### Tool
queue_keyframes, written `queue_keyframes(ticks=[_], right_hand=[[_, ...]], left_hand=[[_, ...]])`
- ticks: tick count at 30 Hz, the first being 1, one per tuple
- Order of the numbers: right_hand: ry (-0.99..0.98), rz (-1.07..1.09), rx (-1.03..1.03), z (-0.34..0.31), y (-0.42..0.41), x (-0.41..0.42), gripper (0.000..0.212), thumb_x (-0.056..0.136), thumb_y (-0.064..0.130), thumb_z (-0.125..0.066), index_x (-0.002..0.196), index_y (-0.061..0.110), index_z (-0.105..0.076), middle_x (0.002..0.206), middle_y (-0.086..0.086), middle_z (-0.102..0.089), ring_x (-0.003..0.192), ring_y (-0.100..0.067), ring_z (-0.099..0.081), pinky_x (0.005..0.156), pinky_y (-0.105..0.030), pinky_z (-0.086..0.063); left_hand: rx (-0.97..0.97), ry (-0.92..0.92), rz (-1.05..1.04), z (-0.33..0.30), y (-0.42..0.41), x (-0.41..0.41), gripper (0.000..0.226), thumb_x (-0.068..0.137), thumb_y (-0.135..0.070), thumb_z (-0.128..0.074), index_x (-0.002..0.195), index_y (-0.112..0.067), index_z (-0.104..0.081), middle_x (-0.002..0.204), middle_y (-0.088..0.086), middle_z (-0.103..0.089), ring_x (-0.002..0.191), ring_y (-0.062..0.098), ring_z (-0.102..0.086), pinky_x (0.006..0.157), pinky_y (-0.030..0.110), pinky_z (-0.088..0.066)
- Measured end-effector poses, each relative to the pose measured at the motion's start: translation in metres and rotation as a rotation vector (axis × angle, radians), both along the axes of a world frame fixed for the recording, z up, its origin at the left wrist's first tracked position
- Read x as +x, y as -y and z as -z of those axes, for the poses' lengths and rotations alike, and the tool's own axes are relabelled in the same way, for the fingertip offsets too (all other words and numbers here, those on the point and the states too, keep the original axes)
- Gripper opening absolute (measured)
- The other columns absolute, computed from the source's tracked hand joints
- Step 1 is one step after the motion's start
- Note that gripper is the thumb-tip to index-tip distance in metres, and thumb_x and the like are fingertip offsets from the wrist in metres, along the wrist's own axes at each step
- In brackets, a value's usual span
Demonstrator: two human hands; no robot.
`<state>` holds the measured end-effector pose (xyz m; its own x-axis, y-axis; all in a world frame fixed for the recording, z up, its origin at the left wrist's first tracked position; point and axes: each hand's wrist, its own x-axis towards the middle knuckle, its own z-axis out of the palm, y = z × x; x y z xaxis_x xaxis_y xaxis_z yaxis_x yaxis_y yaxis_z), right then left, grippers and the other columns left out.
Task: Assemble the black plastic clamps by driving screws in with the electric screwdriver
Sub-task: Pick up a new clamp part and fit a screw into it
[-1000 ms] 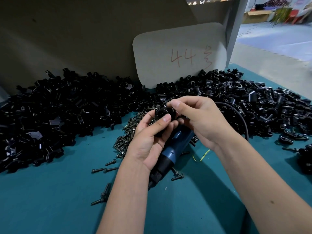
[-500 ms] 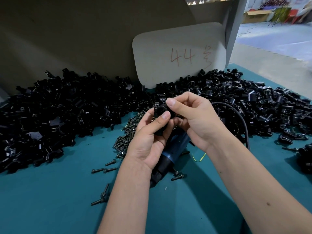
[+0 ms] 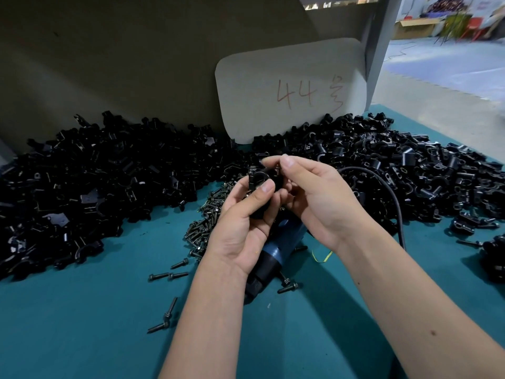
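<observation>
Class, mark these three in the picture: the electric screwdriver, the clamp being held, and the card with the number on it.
electric screwdriver (image 3: 284, 242), head view, blue body below the hands.
clamp (image 3: 259, 177), head view, black top.
card (image 3: 289, 91), head view, middle, by the red 44.

A factory assembly bench: heaps of black plastic clamp parts (image 3: 103, 181) from 9 to 3 o'clock on teal felt (image 3: 82, 310), loose screws (image 3: 207, 222), a hand-numbered card (image 3: 289, 91) at 12.

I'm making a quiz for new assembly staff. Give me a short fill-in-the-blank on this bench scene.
1. The left hand grips a black ____ that the right hand also pinches.
2. The blue electric screwdriver lies on the ____ mat.
3. The number on the card is ____.

Missing words: clamp; teal; 44
</observation>
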<state>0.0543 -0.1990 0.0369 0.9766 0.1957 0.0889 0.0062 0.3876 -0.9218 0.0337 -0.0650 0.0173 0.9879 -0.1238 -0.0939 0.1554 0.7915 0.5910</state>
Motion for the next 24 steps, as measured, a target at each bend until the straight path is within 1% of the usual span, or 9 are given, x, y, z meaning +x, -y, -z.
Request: queue_keyframes(ticks=[4,6,9,11,13,15,18,20,24], right_hand=[[-0.014,0.047,0.027,-0.0026,-0.0045,-0.0018,0.007,0.083,0.022,-0.077,0.076,0.021,-0.077,0.067,0.010,-0.065,0.056,-0.002,-0.055,0.055,-0.017,-0.047],[-0.002,0.068,0.025,-0.0014,-0.0057,-0.0011,0.012,0.074,0.025,-0.082,0.066,0.024,-0.072,0.067,0.008,-0.065,0.055,-0.003,-0.056,0.053,-0.017,-0.045],[0.027,0.035,-0.001,-0.0004,-0.0056,-0.0013,0.011,0.082,0.030,-0.083,0.080,0.024,-0.074,0.079,0.003,-0.062,0.059,-0.002,-0.053,0.055,-0.016,-0.045],[0.024,-0.010,0.005,-0.0010,-0.0044,-0.0025,0.016,0.096,0.035,-0.070,0.098,0.023,-0.080,0.086,0.001,-0.057,0.063,-0.004,-0.048,0.062,-0.019,-0.043],[0.008,0.002,-0.021,-0.0012,-0.0030,-0.0031,0.020,0.102,0.030,-0.062,0.102,0.025,-0.082,0.078,0.006,-0.060,0.065,-0.006,-0.047,0.067,-0.022,-0.042],[0.001,0.030,-0.042,-0.0015,-0.0028,-0.0032,0.017,0.100,0.024,-0.066,0.095,0.022,-0.082,0.068,0.011,-0.063,0.061,-0.006,-0.049,0.063,-0.021,-0.042],[-0.027,0.061,-0.021,-0.0037,-0.0057,-0.0042,0.005,0.081,0.025,-0.078,0.080,0.021,-0.079,0.063,0.010,-0.062,0.053,-0.004,-0.051,0.055,-0.018,-0.042],[-0.038,0.077,-0.011,-0.0041,-0.0065,-0.0038,0.007,0.073,0.028,-0.081,0.072,0.022,-0.076,0.063,0.010,-0.061,0.053,-0.004,-0.052,0.054,-0.018,-0.043],[-0.035,0.066,0.019,-0.0037,-0.0058,-0.0019,0.012,0.078,0.022,-0.081,0.070,0.023,-0.071,0.066,0.011,-0.065,0.054,-0.001,-0.055,0.055,-0.018,-0.046]], left_hand=[[-0.003,-0.035,-0.038,0.0007,0.0031,-0.0011,0.068,0.072,0.001,-0.077,0.137,-0.002,-0.056,0.094,0.016,-0.076,0.077,0.019,-0.074,0.066,0.018,-0.059],[-0.017,-0.049,-0.061,0.0029,0.0042,-0.0009,0.079,0.070,0.002,-0.077,0.144,-0.003,-0.051,0.096,0.015,-0.076,0.080,0.020,-0.074,0.067,0.019,-0.060],[-0.039,-0.029,-0.052,0.0022,0.0030,-0.0003,0.052,0.070,0.003,-0.076,0.119,-0.003,-0.062,0.090,0.015,-0.077,0.076,0.021,-0.076,0.066,0.020,-0.060],[-0.036,-0.006,-0.022,0.0010,0.0026,-0.0009,0.028,0.071,0.003,-0.075,0.098,-0.005,-0.073,0.089,0.017,-0.076,0.074,0.022,-0.076,0.065,0.019,-0.060],[-0.026,0.004,-0.015,0.0002,0.0029,-0.0016,0.020,0.072,0.002,-0.075,0.090,-0.006,-0.078,0.089,0.019,-0.076,0.073,0.021,-0.076,0.064,0.018,-0.059],[-0.011,0.000,-0.024,0.0005,0.0035,-0.0018,0.030,0.072,0.002,-0.075,0.101,-0.005,-0.072,0.090,0.019,-0.075,0.073,0.021,-0.076,0.064,0.018,-0.059],[0.004,-0.015,-0.061,0.0014,0.0054,-0.0023,0.069,0.070,0.002,-0.076,0.136,-0.003,-0.055,0.089,0.014,-0.076,0.076,0.021,-0.076,0.066,0.019,-0.059],[0.004,-0.014,-0.077,0.0028,0.0057,-0.0016,0.086,0.069,0.002,-0.077,0.149,-0.002,-0.045,0.089,0.012,-0.076,0.078,0.021,-0.075,0.067,0.019,-0.060],[0.005,-0.019,-0.076,0.0018,0.0061,-0.0020,0.078,0.067,0.002,-0.078,0.140,-0.004,-0.052,0.086,0.011,-0.076,0.077,0.021,-0.074,0.068,0.020,-0.060]])
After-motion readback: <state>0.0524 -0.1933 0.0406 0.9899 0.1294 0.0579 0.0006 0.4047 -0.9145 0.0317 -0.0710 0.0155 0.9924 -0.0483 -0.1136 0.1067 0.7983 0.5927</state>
